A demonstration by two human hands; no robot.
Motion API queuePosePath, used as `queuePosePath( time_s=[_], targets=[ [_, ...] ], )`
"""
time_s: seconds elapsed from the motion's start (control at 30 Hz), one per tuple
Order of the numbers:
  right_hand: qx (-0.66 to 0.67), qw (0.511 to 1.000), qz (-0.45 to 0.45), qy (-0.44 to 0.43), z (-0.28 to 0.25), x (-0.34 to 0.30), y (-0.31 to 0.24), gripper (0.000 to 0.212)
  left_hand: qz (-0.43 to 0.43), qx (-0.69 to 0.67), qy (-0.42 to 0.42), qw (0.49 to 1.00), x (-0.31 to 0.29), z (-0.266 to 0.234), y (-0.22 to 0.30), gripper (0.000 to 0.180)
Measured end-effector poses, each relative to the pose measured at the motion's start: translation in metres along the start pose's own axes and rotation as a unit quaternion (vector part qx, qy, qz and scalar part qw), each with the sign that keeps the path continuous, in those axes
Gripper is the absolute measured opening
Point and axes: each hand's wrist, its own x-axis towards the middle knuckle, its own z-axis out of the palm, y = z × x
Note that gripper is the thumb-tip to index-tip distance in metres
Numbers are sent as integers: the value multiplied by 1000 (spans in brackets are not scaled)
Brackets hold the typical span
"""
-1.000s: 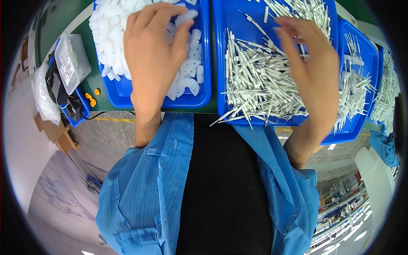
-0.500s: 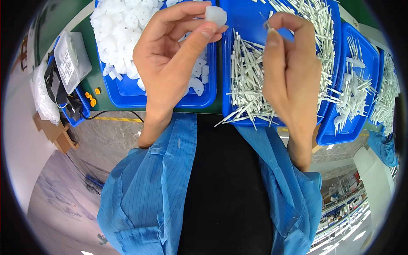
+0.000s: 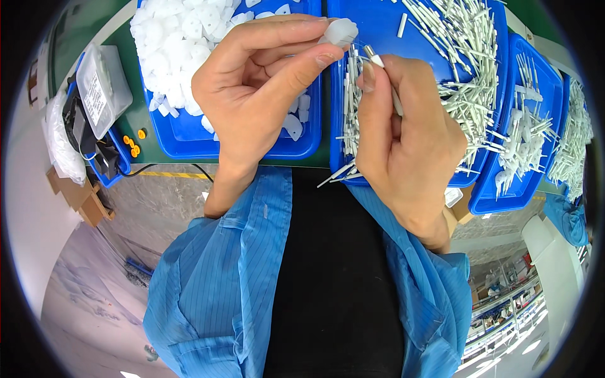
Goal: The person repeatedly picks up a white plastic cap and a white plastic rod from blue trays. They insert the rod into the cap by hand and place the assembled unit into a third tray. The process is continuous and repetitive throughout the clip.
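Observation:
My left hand pinches a translucent white plastic cap between thumb and fingertips. Close to its right, my right hand is closed on a thin white rod with a metal tip. The tip points up and left toward the cap, and a small gap seems to lie between them. Below my left hand is a blue tray heaped with white plastic pieces. My right hand is over another blue tray full of loose white rods with metal ends.
Farther right, a smaller blue tray holds rods with white pieces on them, and more rods lie beyond. At the left are a clear plastic box, several orange parts and a plastic bag.
My right hand has come left and down with the rod, closer to the cap. My left hand has shifted the cap slightly right and tilted it.

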Motion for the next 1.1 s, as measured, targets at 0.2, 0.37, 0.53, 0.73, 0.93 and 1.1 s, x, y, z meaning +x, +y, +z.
queuePosePath(
  time_s=[0.2, 0.37, 0.53, 0.73, 0.93, 1.1],
  targets=[
    [-31, 996, -72, 45, 6, -1, 6, 7, -2, -14, 3, 1000, -1, 0, 0, 23],
    [-59, 994, -68, 63, 5, 1, 3, 8, -15, -20, -2, 1000, -1, 0, 3, 22],
    [-49, 992, -104, 44, 6, 0, 8, 9, 18, -13, -7, 1000, -1, 2, -1, 22],
    [30, 998, -43, -28, -4, 0, 5, 5, 15, -34, -26, 999, -1, 3, 0, 21],
    [152, 985, 30, -83, -11, 3, -4, 8, 48, -24, -37, 998, -4, 1, 1, 22],
    [198, 974, 41, -105, -13, 4, -5, 13, 20, -79, -36, 996, -5, 3, 3, 26]
  ],
)
